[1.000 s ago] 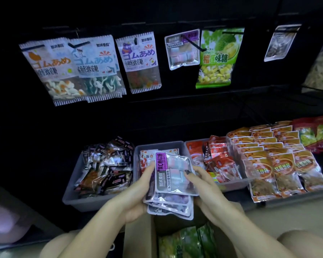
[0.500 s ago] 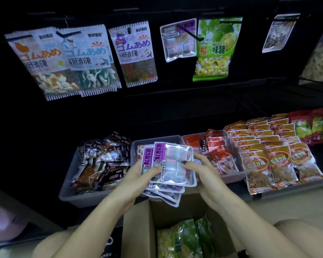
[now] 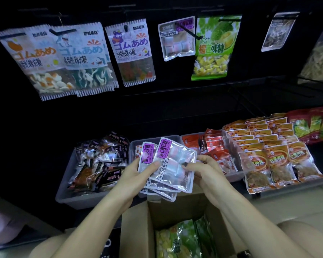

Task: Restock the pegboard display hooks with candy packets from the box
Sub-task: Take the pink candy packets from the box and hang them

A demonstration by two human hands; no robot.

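Note:
My left hand [image 3: 136,174] grips a fanned stack of clear candy packets with purple labels [image 3: 168,166] above the open cardboard box [image 3: 138,226]. My right hand [image 3: 203,168] pinches the right edge of the top packet. A matching purple-label packet [image 3: 176,39] hangs on a black hook [image 3: 191,32] on the dark pegboard. Left of it hang three white gummy bags [image 3: 67,58], and a green durian candy bag [image 3: 212,47] hangs to its right. More green and yellow candy bags [image 3: 177,241] lie inside the box.
Grey bins on the shelf hold dark wrapped snacks [image 3: 99,162] and red packets [image 3: 216,146]. Rows of orange snack packets [image 3: 272,151] fill the shelf to the right. A silver packet [image 3: 278,32] hangs at the far right. Beige floor lies beside the box.
The top packets in the stack have fanned out and tilted, showing two purple labels. My hands have shifted slightly up over the grey bin with the stack.

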